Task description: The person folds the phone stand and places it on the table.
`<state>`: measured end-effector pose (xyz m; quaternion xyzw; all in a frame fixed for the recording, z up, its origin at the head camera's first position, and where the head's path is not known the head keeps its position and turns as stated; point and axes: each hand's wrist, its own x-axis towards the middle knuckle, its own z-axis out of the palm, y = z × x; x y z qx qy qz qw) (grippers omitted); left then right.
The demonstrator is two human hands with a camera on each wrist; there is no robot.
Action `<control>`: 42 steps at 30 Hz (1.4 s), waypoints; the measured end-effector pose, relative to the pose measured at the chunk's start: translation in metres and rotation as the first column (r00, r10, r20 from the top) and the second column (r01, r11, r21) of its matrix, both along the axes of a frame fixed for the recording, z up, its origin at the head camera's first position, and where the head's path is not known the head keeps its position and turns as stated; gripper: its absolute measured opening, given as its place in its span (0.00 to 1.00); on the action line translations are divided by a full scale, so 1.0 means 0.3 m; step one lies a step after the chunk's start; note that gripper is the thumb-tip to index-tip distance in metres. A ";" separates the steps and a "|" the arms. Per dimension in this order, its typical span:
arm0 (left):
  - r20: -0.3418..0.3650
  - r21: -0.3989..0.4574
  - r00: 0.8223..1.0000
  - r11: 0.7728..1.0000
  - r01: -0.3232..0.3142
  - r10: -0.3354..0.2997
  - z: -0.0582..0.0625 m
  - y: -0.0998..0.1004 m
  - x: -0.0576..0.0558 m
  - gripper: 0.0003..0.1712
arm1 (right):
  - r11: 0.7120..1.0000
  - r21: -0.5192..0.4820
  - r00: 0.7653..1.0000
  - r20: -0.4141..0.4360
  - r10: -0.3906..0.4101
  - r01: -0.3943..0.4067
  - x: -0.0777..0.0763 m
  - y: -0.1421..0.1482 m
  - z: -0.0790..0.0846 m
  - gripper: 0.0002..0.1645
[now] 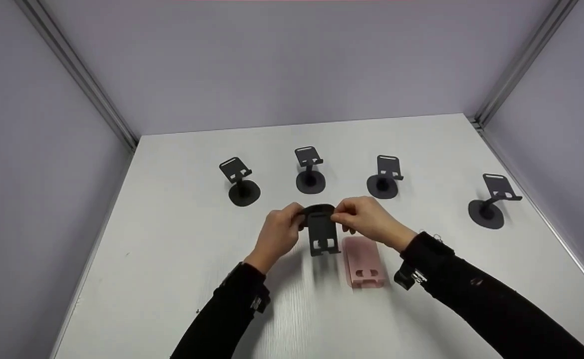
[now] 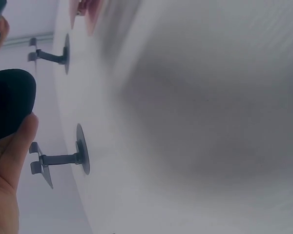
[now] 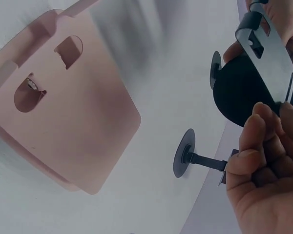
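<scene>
Between both hands is a black phone stand (image 1: pixel 322 232), raised over the white table. Its slotted plate points toward me, and the round base lies behind the plate at the top. My left hand (image 1: pixel 281 230) grips the base's left edge; in the left wrist view the thumb lies along the dark disc (image 2: pixel 12 100). With thumb and fingertips, my right hand (image 1: pixel 369 222) pinches the plate's far end, as the right wrist view shows at the plate (image 3: pixel 271 63). Just below the right hand, a pink phone stand (image 1: pixel 364 262) lies folded flat on the table.
Along the back stand several unfolded black phone stands: one at left (image 1: pixel 242 182), one at centre (image 1: pixel 310 170), one right of centre (image 1: pixel 384 177) and one at far right (image 1: pixel 492 202). Pale walls (image 1: pixel 292 65) enclose the white table (image 1: pixel 172 269) at the back and sides.
</scene>
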<state>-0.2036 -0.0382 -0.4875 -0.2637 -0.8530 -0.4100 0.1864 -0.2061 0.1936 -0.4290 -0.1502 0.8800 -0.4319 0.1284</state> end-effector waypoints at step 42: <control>-0.019 0.139 0.996 0.986 -0.088 0.091 0.027 -0.001 -0.010 0.04 | 0.989 -0.016 0.986 0.069 0.149 -0.148 0.049 0.005 -0.030 0.10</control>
